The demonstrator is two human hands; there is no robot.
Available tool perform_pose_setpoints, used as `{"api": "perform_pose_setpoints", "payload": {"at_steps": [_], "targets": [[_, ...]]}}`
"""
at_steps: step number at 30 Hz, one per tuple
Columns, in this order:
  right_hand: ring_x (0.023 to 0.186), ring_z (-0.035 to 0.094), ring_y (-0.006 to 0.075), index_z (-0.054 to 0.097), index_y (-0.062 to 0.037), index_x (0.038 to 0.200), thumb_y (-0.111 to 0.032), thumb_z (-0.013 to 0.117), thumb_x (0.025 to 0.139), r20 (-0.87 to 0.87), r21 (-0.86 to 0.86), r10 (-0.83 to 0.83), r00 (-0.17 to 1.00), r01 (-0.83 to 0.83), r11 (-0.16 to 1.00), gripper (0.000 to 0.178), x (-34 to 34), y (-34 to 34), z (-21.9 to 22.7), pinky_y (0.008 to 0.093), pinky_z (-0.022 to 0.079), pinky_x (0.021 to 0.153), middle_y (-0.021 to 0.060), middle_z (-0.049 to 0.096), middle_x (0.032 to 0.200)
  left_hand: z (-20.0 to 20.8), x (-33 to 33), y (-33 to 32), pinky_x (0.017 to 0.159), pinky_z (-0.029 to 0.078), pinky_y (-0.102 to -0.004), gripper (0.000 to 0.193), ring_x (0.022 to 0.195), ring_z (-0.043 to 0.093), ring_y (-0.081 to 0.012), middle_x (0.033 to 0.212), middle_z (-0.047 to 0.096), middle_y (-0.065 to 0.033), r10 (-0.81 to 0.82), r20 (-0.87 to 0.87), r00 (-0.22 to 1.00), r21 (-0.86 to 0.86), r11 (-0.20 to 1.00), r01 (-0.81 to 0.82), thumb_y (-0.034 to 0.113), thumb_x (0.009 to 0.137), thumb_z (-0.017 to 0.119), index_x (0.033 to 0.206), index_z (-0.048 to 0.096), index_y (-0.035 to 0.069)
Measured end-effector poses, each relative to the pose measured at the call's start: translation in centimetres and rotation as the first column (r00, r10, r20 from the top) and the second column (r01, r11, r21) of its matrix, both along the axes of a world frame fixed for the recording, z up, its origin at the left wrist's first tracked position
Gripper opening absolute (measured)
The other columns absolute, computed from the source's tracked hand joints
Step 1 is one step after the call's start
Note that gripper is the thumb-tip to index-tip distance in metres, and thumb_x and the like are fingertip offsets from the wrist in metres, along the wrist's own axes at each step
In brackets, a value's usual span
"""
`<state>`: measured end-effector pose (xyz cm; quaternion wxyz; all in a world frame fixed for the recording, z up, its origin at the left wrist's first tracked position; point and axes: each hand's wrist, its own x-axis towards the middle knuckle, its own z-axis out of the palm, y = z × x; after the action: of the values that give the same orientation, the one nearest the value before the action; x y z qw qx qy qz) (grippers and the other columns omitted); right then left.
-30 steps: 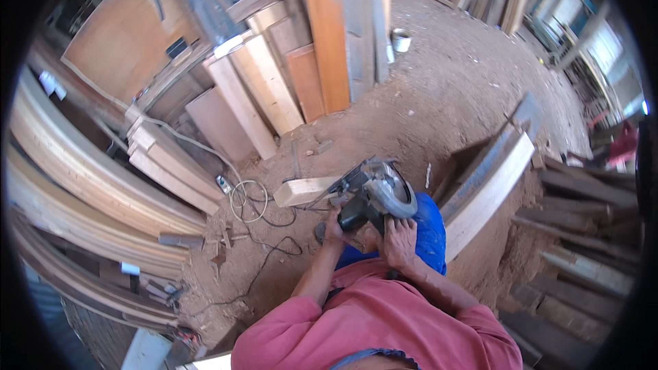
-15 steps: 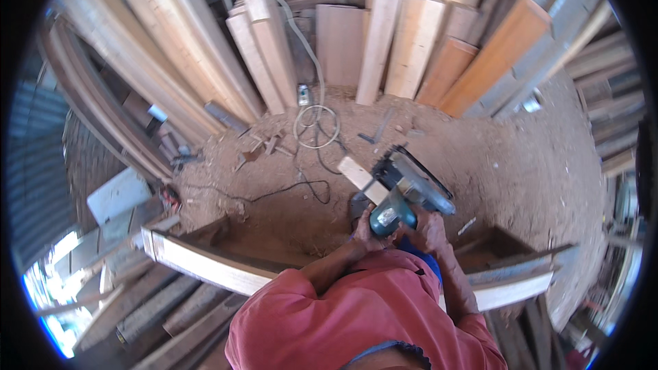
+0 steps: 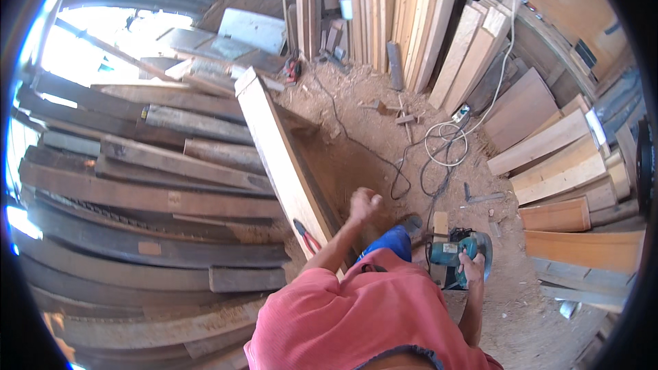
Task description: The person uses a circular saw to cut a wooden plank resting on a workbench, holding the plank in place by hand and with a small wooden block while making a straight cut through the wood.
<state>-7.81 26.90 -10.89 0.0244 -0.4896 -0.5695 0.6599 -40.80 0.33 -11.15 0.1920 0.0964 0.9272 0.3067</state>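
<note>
My right hand (image 3: 471, 268) is wrapped round the handle of a green circular saw (image 3: 447, 252), low on my right side. Under the saw, a short pale board (image 3: 441, 222) sticks out at its far end. Apart from the saw, my left hand (image 3: 365, 205) hangs in the air with its fingers curled and nothing visible in them. To the left of that hand runs a long pale wooden beam (image 3: 269, 144). Red-handled pliers (image 3: 307, 236) lie on the beam, close to my left forearm.
Stacked dark planks (image 3: 157, 192) fill the left side. Upright boards (image 3: 404, 14) lean at the back, and more boards (image 3: 562, 164) stand on the right. A pale cable coil (image 3: 445, 144) and a black cord (image 3: 343, 130) lie on the sawdust-covered ground. A red power tool (image 3: 293, 70) sits far off.
My view has swung left. My left hand has let go of the saw and moved left, toward the beam. The right hand still grips the saw, now lower beside my right leg.
</note>
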Motion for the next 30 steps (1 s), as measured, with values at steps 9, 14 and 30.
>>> {"api": "perform_pose_setpoints", "payload": {"at_steps": [9,14,30], "targets": [[0.045,0.053,0.0164,0.058,-0.0044,0.086,-0.017,0.070,0.090,0.116,-0.029,-0.089,0.989,0.093,0.995,0.018,-0.6,3.9,-2.9,0.0321,0.045,0.040,0.0044,0.055,0.061,4.4,4.8,-17.4,0.100,0.050,-0.0503,0.098,0.124,0.059,-0.0416,0.135,0.057,-0.0272,0.596,-0.250,0.763,-0.556,0.557,-0.617,0.070,0.072,0.076,0.132,0.056,-0.005],[0.044,0.052,0.0195,0.058,-0.0047,0.084,-0.019,0.068,0.090,0.229,-0.041,-0.296,0.927,0.313,0.949,0.018,-1.9,5.2,-6.5,0.0358,0.045,0.039,0.0059,0.054,0.059,-3.5,7.9,-21.8,0.096,0.052,-0.0478,0.063,0.112,0.067,-0.0392,0.116,0.067,-0.0264,0.806,0.074,0.587,-0.418,0.559,-0.716,0.045,0.082,0.074,0.119,0.056,-0.003],[0.049,0.054,0.0191,0.056,-0.0099,0.082,-0.020,0.064,0.092,0.190,-0.013,-0.491,0.850,0.502,0.865,0.016,-7.5,5.5,-7.7,0.0378,0.049,0.047,0.0036,0.053,0.063,-1.2,-11.5,-16.3,0.049,0.046,-0.0384,0.019,0.054,0.057,-0.0203,0.064,0.055,-0.0056,0.358,0.605,0.711,0.128,0.838,-0.530,0.022,0.081,0.067,0.080,0.058,0.006]]}}
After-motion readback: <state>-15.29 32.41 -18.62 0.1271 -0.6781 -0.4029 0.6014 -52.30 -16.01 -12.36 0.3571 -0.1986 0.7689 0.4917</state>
